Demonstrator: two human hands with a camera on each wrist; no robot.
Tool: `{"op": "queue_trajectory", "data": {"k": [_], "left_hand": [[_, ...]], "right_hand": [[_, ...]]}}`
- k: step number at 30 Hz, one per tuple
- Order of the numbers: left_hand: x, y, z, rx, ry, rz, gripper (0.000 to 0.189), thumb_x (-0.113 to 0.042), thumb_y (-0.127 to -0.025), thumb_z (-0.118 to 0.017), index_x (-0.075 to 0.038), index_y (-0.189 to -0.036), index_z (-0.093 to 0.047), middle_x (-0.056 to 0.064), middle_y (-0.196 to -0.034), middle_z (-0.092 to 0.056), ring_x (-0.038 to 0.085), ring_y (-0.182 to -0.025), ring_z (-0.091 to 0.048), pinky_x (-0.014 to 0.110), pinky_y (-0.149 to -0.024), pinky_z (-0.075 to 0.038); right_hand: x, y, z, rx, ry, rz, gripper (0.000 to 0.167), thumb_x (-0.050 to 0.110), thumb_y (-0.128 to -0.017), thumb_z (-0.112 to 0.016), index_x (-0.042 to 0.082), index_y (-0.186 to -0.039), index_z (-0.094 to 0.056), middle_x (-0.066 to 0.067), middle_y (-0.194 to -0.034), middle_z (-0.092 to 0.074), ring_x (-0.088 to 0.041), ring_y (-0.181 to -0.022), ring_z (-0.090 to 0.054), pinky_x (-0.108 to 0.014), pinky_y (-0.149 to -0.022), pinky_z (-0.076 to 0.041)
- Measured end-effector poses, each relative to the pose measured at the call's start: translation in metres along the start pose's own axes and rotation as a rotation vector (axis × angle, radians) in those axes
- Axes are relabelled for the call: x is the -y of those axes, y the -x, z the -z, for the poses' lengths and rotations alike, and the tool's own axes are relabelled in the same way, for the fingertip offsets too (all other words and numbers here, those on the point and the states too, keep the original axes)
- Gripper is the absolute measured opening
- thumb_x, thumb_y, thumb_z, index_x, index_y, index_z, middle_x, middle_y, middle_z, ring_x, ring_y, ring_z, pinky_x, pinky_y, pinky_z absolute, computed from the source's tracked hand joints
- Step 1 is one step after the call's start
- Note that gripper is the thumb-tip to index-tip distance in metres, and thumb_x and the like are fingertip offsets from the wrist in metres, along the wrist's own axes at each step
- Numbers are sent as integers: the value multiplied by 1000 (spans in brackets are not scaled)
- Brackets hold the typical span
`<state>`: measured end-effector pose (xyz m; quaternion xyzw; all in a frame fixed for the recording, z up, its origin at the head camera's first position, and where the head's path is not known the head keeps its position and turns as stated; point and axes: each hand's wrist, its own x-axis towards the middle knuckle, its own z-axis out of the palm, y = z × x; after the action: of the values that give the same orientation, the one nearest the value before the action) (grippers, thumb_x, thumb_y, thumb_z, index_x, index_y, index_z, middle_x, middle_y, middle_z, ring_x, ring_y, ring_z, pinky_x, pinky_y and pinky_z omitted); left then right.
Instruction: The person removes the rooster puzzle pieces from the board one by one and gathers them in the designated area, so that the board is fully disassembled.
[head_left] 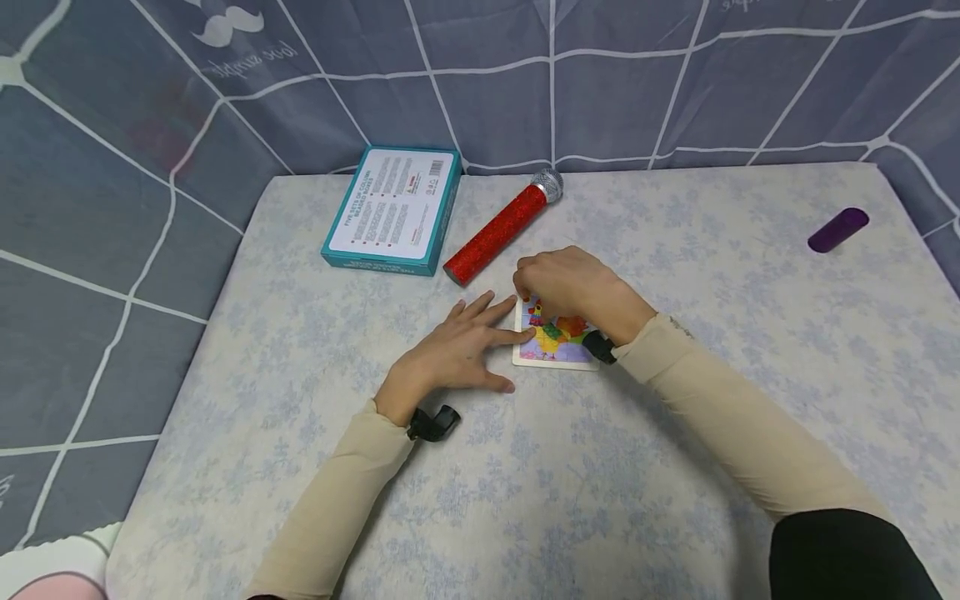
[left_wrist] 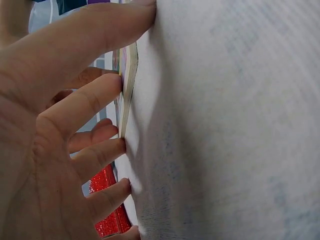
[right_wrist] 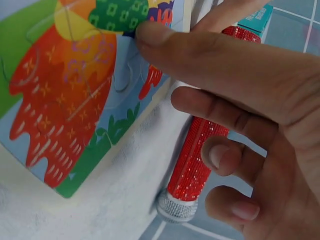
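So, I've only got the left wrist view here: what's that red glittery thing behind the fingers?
Observer: A microphone. The head view shows its silver mesh head, which your view misses.

Visitor: And the board I see edge-on, what's on its face?

Observer: A colourful picture; the right wrist view shows a big orange-red, feather-like shape on it.

Visitor: Is anything else lying near that microphone?

Observer: Yes, a teal box with a white printed panel, just left of it in the head view.
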<state>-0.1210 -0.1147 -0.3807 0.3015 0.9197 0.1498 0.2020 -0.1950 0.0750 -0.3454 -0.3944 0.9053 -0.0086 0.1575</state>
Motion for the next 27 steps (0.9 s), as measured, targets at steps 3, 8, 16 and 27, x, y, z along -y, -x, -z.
{"op": "queue_trajectory", "data": {"k": [3, 8, 16, 27], "left_hand": [[0, 0, 0, 0, 2, 1, 75, -49, -80, -78, -32, -146, -47, 3, -164, -13, 33, -150, -5, 60, -116, -7], [0, -1, 3, -1, -19, 3, 75, -49, -79, -79, -32, -146, -47, 3, -164, -13, 34, -150, -6, 61, -115, -9], [0, -3, 4, -4, -16, 9, 76, -50, -78, -80, -32, -145, -48, 2, -165, -12, 34, -150, -5, 62, -115, -9], [-1, -4, 1, 3, -25, 5, 76, -50, -78, -80, -32, -145, -49, 4, -164, -13, 36, -149, -8, 63, -114, -10]], "right_hand": [[-2, -1, 1, 18, -9, -8, 32, 21, -75, -87, 14, -102, -72, 2, -99, -62, -16, -85, -62, -42, -80, -51], [-6, -5, 4, 37, -16, -21, 35, 21, -72, -89, 17, -102, -71, 4, -97, -63, -15, -82, -59, -41, -77, -50], [-9, -14, 10, 100, -32, -45, 37, 18, -68, -91, 19, -95, -67, 4, -97, -62, -17, -82, -56, -38, -76, -48], [-16, -11, 3, 108, -142, 4, 41, 15, -69, -90, 16, -99, -62, 0, -98, -57, -19, -87, -51, -35, -76, -44]]}}
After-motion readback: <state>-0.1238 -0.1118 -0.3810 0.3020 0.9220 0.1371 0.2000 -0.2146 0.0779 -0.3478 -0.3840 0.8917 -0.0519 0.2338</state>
